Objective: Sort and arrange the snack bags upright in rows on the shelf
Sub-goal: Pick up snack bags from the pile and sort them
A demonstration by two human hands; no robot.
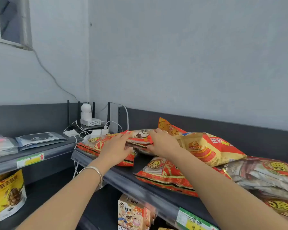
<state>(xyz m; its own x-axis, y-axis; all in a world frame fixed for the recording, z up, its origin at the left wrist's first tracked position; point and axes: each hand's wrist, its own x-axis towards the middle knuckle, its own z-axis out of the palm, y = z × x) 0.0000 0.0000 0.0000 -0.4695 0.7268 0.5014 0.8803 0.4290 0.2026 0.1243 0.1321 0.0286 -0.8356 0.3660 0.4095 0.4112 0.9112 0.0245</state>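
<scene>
Top shelf [123,179], dark, against the wall: loose heap of snack bags [223,155], none upright in rows yet. Gripping the top bag [142,135] (red and cream, flat on a small stack mid-shelf) with the right hand [163,143] — fingers curled over the far edge, thumb tucked under the near edge. Pressing down with the left hand [114,149], fingers nearly straight, tips touching the left end of that same bag, palm over the left bag [91,143] lying flat at the shelf's left end. Silver bracelet [94,171] on the left wrist. Just under the right forearm: front bag [163,174], flat, near the shelf lip. Right of the hands: tilted bag [209,149], leaning over the others. Behind, propped against the back panel: orange bag [170,127]. Far right: pile of silvery bags [264,173], flat, overlapping. Corner behind the left bag — white camera [86,110] on a white box [91,122], black antennas and white cables around. Below the shelf: printed carton [131,213]. Lower left: yellow pouch [8,195], upright. Green-and-yellow price tag [189,219] on the shelf lip.
</scene>
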